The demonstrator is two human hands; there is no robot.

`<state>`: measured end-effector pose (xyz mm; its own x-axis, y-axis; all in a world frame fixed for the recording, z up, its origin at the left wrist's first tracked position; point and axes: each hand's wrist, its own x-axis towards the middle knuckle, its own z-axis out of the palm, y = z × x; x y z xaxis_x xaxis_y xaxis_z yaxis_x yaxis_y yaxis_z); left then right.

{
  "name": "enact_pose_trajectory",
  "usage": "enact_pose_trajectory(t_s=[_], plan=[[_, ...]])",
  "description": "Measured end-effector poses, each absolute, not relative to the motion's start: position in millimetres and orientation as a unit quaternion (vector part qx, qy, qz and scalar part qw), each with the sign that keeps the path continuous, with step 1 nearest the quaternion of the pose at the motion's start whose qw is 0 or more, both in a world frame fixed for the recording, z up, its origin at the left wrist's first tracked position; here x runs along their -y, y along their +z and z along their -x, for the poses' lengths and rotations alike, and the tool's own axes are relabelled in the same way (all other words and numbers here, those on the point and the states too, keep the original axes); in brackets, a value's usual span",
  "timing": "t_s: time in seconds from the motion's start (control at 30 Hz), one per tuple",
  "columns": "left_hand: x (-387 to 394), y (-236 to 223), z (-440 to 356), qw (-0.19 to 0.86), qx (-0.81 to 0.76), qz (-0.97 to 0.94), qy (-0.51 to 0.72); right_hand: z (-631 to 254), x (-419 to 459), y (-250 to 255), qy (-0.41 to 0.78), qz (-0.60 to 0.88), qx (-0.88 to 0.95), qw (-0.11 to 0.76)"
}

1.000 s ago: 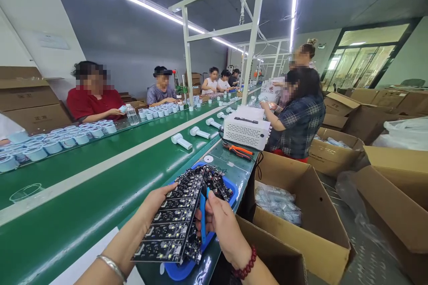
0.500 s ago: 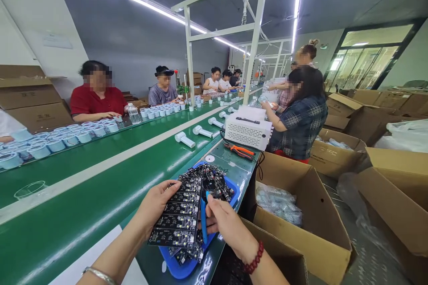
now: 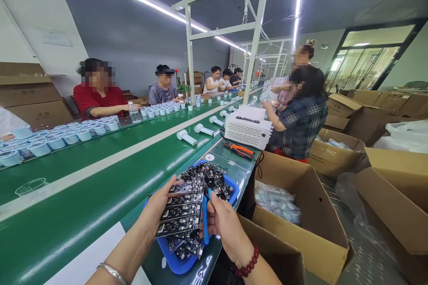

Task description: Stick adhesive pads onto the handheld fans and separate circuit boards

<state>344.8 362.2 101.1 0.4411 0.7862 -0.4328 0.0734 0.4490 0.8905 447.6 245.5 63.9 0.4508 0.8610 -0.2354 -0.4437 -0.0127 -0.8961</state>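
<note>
Holding a sheet of circuit boards [image 3: 183, 213] above a blue tray [image 3: 179, 268], a blue-handled tool [image 3: 205, 222] at its edge

The left hand [image 3: 158, 205] is partly closed, gripping the sheet by its left side, with most of its fingers hidden from view. The sheet is black and slants between the two hands, over the tray. The right hand [image 3: 224, 220] is curled around the tool, thumb near the top of the handle; the tool's head meets the sheet's right edge, too covered to make out clearly.

Below and just beyond both hands, the tray is heaped with loose boards [image 3: 219, 182]. It sits on a desk [image 3: 230, 164]. Farther ahead of the right hand, orange-handled pliers [image 3: 241, 149] lie on the desk in front of a white machine [image 3: 246, 130], and a white disc [image 3: 209, 157] lies near the tray's far end.

To the left of the left hand runs a green belt [image 3: 100, 191], with white showerhead-shaped pieces [image 3: 187, 137] on it ahead of the hands. A white sheet of paper [image 3: 95, 260] lies under the left forearm. To the right of the right hand stands an open cardboard box [image 3: 297, 238] containing clear-wrapped items [image 3: 277, 205]. Well beyond the left hand, a co-worker in red [image 3: 96, 100] reaches past pale blue cups [image 3: 70, 138] toward a clear bottle [image 3: 134, 115].
</note>
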Motion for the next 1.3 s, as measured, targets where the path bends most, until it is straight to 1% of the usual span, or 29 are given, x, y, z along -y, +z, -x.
enact_pose_trajectory(t_s=[0.17, 0.4, 0.63, 0.77, 1.0, 1.17, 1.23, 1.3], plan=[[-365, 107, -336, 0.705, -0.429, -0.51, 0.244, -458, -252, 59, 0.48, 0.549, 0.195, 0.656], [-369, 92, -340, 0.659, -0.399, -0.587, 0.249, -456, -237, 53, 0.447, 0.571, 0.254, 0.64], [-369, 99, -338, 0.632, -0.367, -0.634, 0.255, -460, -212, 45, 0.385, 0.61, 0.326, 0.611], [-369, 102, -336, 0.619, -0.366, -0.647, 0.253, -459, -210, 41, 0.346, 0.639, 0.367, 0.58], [-366, 108, -333, 0.599, -0.365, -0.66, 0.269, -456, -212, 36, 0.361, 0.631, 0.375, 0.575], [-366, 110, -332, 0.61, -0.365, -0.646, 0.28, -452, -212, 45, 0.363, 0.625, 0.373, 0.582], [-367, 109, -332, 0.629, -0.364, -0.628, 0.278, -450, -213, 48, 0.351, 0.637, 0.371, 0.578], [-366, 106, -334, 0.661, -0.361, -0.6, 0.27, -448, -216, 50, 0.368, 0.625, 0.341, 0.598]])
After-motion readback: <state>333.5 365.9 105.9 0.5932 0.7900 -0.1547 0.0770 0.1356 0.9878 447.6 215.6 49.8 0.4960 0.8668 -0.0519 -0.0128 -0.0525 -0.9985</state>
